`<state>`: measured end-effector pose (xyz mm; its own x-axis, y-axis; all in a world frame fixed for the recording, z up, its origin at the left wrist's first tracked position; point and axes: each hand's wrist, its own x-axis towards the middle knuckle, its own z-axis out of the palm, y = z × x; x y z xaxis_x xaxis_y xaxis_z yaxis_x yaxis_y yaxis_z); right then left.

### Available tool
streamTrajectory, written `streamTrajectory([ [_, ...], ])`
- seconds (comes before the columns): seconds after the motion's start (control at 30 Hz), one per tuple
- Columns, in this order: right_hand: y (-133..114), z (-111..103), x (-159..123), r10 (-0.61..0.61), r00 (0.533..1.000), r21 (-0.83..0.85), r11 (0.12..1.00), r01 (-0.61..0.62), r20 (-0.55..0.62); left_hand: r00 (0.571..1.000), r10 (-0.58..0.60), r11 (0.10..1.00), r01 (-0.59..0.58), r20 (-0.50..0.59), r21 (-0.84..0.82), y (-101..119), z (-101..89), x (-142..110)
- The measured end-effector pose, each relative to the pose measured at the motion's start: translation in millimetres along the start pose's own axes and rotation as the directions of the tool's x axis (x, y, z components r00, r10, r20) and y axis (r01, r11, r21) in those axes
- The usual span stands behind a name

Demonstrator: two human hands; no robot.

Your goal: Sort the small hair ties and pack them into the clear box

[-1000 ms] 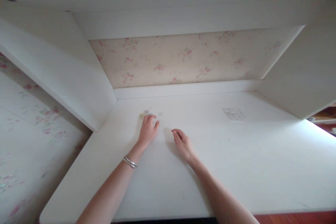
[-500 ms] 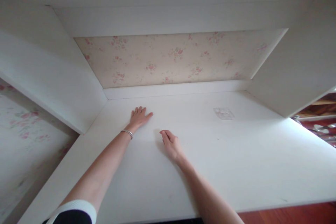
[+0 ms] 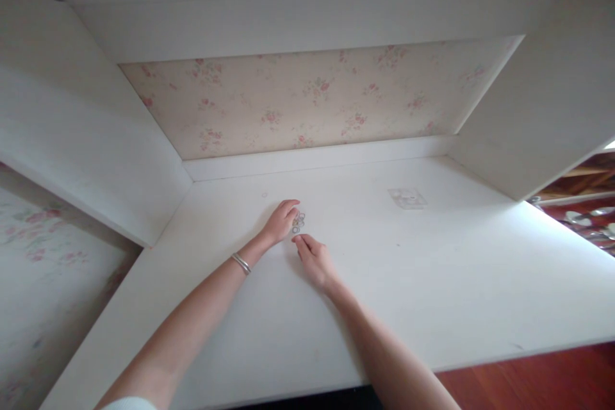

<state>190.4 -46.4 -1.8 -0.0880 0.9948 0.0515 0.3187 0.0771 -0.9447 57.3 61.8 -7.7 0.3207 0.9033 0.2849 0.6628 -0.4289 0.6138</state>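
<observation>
We are finding a cluster of rings (image 3: 299, 221) on the white bench (image 3: 423, 295), nearer its back edge than its front. The left hand (image 3: 280, 223) is curving loosely open just beside the cluster. The right hand (image 3: 314, 261) is keeping its fingers curled in; we are unable to tell whether it is holding anything. We are judging the bunching largely done, with a single ring (image 3: 264, 195) lying apart toward the rear left corner. We are noting thin, round outlines, material unconfirmed, and a flat, see-through square (image 3: 407, 198) lying toward the smooth bench's rear right corner.
</observation>
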Motion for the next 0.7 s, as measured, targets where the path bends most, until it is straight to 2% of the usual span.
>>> streamTrajectory([
  [0.1, 0, 0, 0, 0.016, 1.0, 0.01, 1.0, -0.016, 0.011, 1.0, -0.012, 1.0, 0.012, 0.009, -0.002, -5, -20.9, 3],
  [0.2, 0, 1, 0, 0.019, 1.0, 0.005, 1.0, -0.019, 0.013, 0.979, 0.113, 0.989, -0.126, 0.169, 0.073, -6, -38.1, 3],
  [0.27, -1, 2, 0, 0.016, 1.0, -0.002, 1.0, -0.016, 0.011, 0.95, 0.177, 0.967, -0.217, 0.259, 0.135, -6, -41.9, 1],
  [0.4, 0, 2, 0, 0.008, 1.0, -0.011, 1.0, -0.008, 0.011, 0.91, 0.194, 0.937, -0.283, 0.367, 0.206, -5, -33.1, 1],
  [0.7, 4, 4, 2, 0.005, 1.0, -0.073, 0.997, -0.005, 0.003, 0.9, 0.188, 0.949, -0.27, 0.392, 0.165, 3, -9.3, 4],
])
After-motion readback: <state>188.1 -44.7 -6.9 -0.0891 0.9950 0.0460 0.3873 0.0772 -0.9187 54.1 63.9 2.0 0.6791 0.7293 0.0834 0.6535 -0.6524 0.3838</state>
